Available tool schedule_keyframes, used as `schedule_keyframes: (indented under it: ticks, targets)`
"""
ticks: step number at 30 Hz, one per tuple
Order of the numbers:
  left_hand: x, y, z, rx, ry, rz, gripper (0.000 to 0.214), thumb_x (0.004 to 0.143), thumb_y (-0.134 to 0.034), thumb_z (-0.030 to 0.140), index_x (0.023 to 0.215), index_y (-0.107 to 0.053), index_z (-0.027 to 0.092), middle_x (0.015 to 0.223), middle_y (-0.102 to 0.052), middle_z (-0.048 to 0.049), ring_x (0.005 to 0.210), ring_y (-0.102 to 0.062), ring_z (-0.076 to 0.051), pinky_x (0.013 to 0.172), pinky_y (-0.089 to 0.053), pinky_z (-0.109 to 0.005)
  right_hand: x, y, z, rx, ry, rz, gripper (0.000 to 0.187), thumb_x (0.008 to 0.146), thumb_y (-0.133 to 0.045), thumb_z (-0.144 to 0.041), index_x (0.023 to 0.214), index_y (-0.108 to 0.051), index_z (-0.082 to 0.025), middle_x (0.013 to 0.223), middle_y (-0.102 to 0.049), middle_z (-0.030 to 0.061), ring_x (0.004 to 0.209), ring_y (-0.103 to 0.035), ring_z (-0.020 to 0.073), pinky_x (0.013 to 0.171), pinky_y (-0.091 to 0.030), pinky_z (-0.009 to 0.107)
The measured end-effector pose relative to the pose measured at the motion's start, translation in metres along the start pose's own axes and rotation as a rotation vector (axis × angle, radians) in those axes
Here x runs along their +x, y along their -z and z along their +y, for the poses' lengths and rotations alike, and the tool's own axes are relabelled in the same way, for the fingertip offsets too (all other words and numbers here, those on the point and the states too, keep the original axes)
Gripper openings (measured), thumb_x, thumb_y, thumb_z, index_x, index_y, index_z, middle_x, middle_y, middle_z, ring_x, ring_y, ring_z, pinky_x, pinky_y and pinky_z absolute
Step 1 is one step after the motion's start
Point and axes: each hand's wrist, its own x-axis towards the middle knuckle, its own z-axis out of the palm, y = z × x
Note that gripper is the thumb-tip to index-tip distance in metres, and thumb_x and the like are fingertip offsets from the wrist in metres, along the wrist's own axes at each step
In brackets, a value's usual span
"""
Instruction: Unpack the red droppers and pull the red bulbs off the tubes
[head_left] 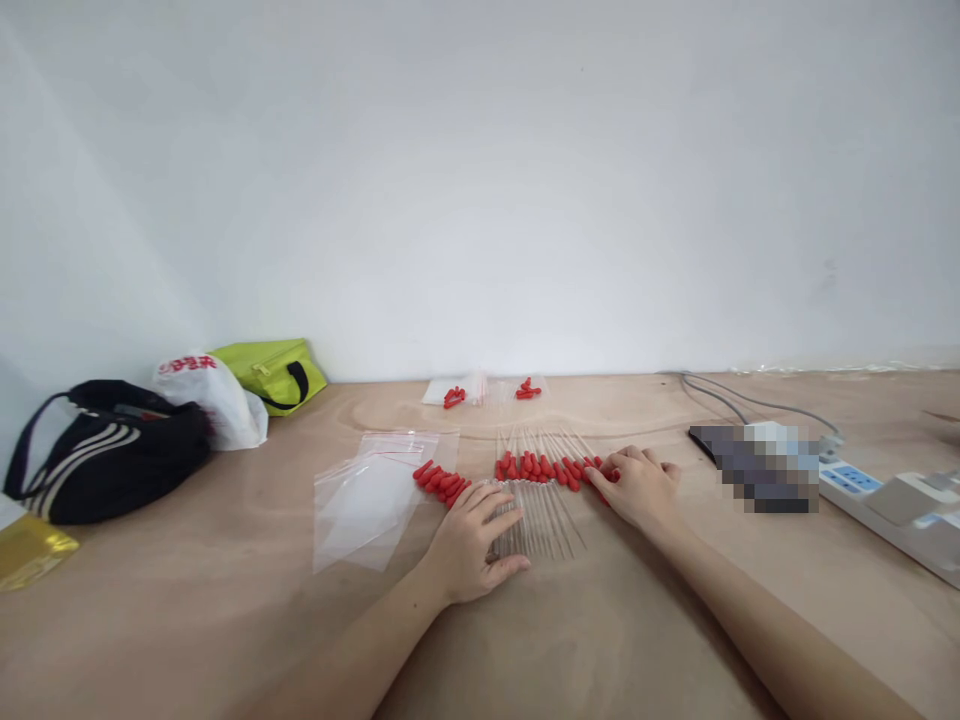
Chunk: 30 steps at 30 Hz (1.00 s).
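A row of clear glass droppers with red rubber bulbs lies on the wooden table. My left hand rests on the near ends of the glass tubes, fingers spread and flat. My right hand lies at the right end of the row, its fingers curled over the red bulbs there. A small heap of loose red bulbs sits to the left, beside several empty clear zip bags.
Two small filled bags with red bulbs lie near the wall. A black striped bag, a white plastic bag and a green pouch sit at the left. A power strip with cables and a blurred object lie at the right.
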Motion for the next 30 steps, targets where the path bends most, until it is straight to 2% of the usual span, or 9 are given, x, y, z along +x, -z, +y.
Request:
schedule_keyframes:
  ticks: [3,7,11,14,18,23,27,30]
  targets:
    - [-0.001,-0.001,0.000,0.025,0.003,0.028,0.047,0.072,-0.058,0.045,0.110,-0.053,0.016,0.106,-0.058,-0.0107,0.105,-0.048,-0.027,0.091,-0.038,-0.047,0.000,0.000,0.000,0.026,-0.018,0.010,0.033,0.076,-0.049,-0.045,0.056,-0.062,-0.022,0.068,-0.060,0.0056,0.075,-0.048,0.0227,0.066,-0.023,0.036]
    - [-0.002,-0.003,-0.002,0.091,0.095,0.120,0.046,0.080,-0.050,0.038,0.118,-0.045,0.013,0.109,-0.056,-0.0119,0.106,-0.047,-0.025,0.092,-0.037,-0.046,-0.004,0.004,-0.002,0.133,-0.011,0.114,0.035,0.077,-0.047,-0.047,0.059,-0.062,-0.021,0.071,-0.060,0.0048,0.075,-0.048,0.0208,0.067,-0.024,0.034]
    - [-0.002,-0.002,-0.003,0.198,0.166,0.232,0.042,0.084,-0.044,0.032,0.120,-0.043,0.011,0.115,-0.052,-0.0140,0.112,-0.043,-0.026,0.092,-0.038,-0.043,-0.017,0.008,-0.010,0.312,0.216,0.150,0.025,0.079,-0.050,-0.041,0.068,-0.063,-0.021,0.078,-0.060,0.0031,0.077,-0.049,0.0176,0.070,-0.026,0.033]
    - [-0.001,-0.001,0.000,0.303,0.122,0.253,0.036,0.084,-0.044,0.030,0.117,-0.049,0.016,0.118,-0.051,-0.0132,0.114,-0.041,-0.028,0.093,-0.034,-0.046,-0.030,0.010,-0.021,0.393,0.397,0.120,0.016,0.080,-0.052,-0.032,0.072,-0.062,-0.022,0.078,-0.060,0.0015,0.079,-0.049,0.0159,0.072,-0.027,0.032]
    - [0.000,-0.005,0.006,0.320,0.023,0.244,0.023,0.086,-0.044,0.030,0.102,-0.059,0.023,0.111,-0.059,-0.0062,0.110,-0.047,-0.025,0.097,-0.028,-0.049,-0.042,0.009,-0.036,0.467,0.515,0.111,0.012,0.081,-0.053,-0.029,0.074,-0.060,-0.022,0.077,-0.059,0.0006,0.078,-0.049,0.0151,0.073,-0.028,0.032]
    - [0.001,-0.013,0.010,0.258,-0.040,0.284,0.018,0.087,-0.045,0.022,0.082,-0.063,0.020,0.089,-0.067,0.0010,0.100,-0.055,-0.018,0.104,-0.017,-0.047,-0.045,0.010,-0.044,0.503,0.549,0.081,0.015,0.082,-0.050,-0.030,0.074,-0.059,-0.020,0.077,-0.059,0.0010,0.076,-0.049,0.0146,0.072,-0.029,0.032]
    - [0.002,-0.015,0.009,0.232,-0.074,0.307,0.017,0.087,-0.045,0.020,0.081,-0.062,0.018,0.082,-0.068,0.0020,0.095,-0.058,-0.016,0.105,-0.016,-0.045,-0.046,0.009,-0.048,0.461,0.554,0.105,0.018,0.078,-0.056,-0.037,0.087,-0.060,-0.022,0.082,-0.062,0.0008,0.079,-0.049,0.0157,0.075,-0.027,0.034]
    - [0.001,-0.014,0.009,0.214,-0.097,0.306,0.017,0.087,-0.045,0.019,0.081,-0.061,0.017,0.081,-0.068,0.0018,0.093,-0.059,-0.016,0.105,-0.017,-0.044,-0.048,0.003,-0.050,0.430,0.596,0.176,0.014,0.078,-0.057,-0.034,0.089,-0.061,-0.026,0.074,-0.062,-0.0014,0.077,-0.048,0.0149,0.077,-0.024,0.035]
